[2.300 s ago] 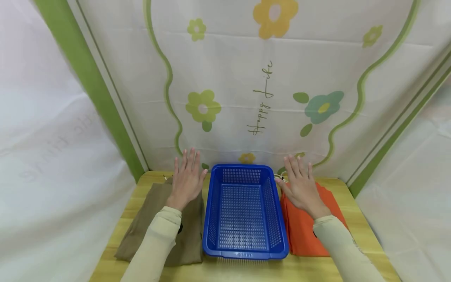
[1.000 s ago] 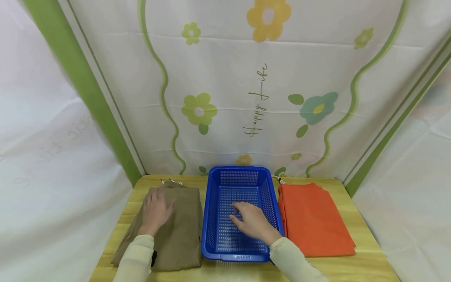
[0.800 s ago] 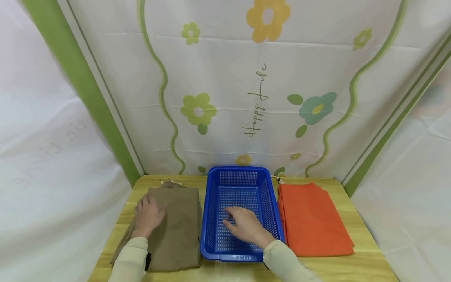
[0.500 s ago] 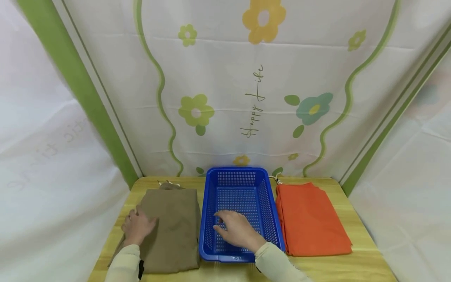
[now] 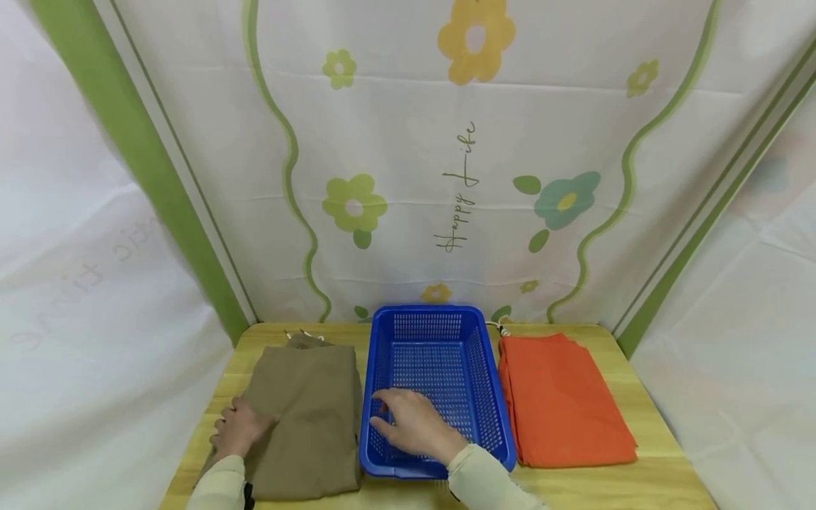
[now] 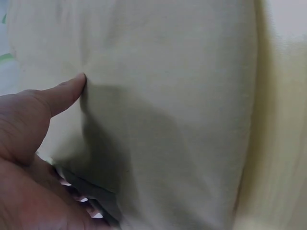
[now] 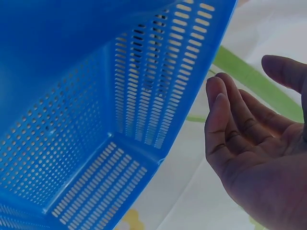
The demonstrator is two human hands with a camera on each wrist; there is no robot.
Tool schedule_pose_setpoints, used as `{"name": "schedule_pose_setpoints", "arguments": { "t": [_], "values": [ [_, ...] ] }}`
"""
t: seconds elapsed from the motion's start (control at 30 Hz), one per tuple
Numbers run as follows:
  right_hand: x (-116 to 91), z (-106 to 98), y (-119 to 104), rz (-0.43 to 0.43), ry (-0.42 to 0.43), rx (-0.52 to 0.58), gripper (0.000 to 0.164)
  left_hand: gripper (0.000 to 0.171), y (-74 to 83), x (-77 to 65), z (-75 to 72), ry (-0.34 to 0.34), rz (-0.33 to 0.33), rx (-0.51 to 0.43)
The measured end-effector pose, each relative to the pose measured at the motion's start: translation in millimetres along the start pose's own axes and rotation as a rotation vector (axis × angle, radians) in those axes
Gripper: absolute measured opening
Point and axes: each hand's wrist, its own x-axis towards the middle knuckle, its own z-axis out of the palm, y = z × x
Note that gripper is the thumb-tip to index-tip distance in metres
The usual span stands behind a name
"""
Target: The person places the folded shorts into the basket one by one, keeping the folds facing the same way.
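A folded khaki garment point(image 5: 309, 418) lies on the left of the table, cord ends showing at its far edge. My left hand point(image 5: 239, 428) is at its left side. In the left wrist view, the thumb point(image 6: 67, 96) presses into the top of the cloth while the other fingers curl round the edge, partly hidden. Over the near left part of a blue plastic basket point(image 5: 437, 470) hovers my right hand point(image 5: 414, 425), its fingers loosely bent and nothing in them. The right wrist view shows that hand point(image 7: 261, 158) apart from the basket wall.
A folded orange garment point(image 5: 567, 404) lies to the right of the basket, with white cord point(image 5: 502, 327) at its far corner. Wooden tabletop point(image 5: 663, 453) shows around the things. A white flowered curtain point(image 5: 395, 127) rises behind the table, and more fabric hangs at both sides.
Both hands came down from above the table. The left slid leftward across the khaki garment to its edge and took hold there; the right moved over the basket and drifted left.
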Motion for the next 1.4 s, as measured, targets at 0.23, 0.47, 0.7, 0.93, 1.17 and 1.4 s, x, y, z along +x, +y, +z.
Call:
{"name": "schedule_pose_setpoints", "arguments": {
  "t": [0.23,0.47,0.7,0.93,1.17,1.4],
  "values": [
    [9,4,-17,-0.011,-0.009,0.016,0.039,0.106,-7.2,1.6,2.6,0.018,-0.017,-0.011],
    [23,12,-39,-0.024,0.015,0.022,0.041,0.104,-15.4,-3.8,1.0,0.035,0.023,-0.026],
    [40,29,-55,0.127,-0.009,0.125,0.054,0.102,-16.2,-7.7,-3.7,0.021,0.013,-0.028],
    [48,47,-67,0.348,-0.045,0.324,0.08,0.106,-18.0,-8.9,-3.2,0.005,-0.003,-0.031],
    [54,73,-75,0.468,-0.013,0.428,0.094,0.106,-19.8,-10.8,-2.8,0.005,-0.005,-0.034],
    [59,96,-77,0.537,0.032,0.458,0.094,0.102,-18.6,-13.5,-6.4,-0.018,-0.013,-0.027]
  ]
}}
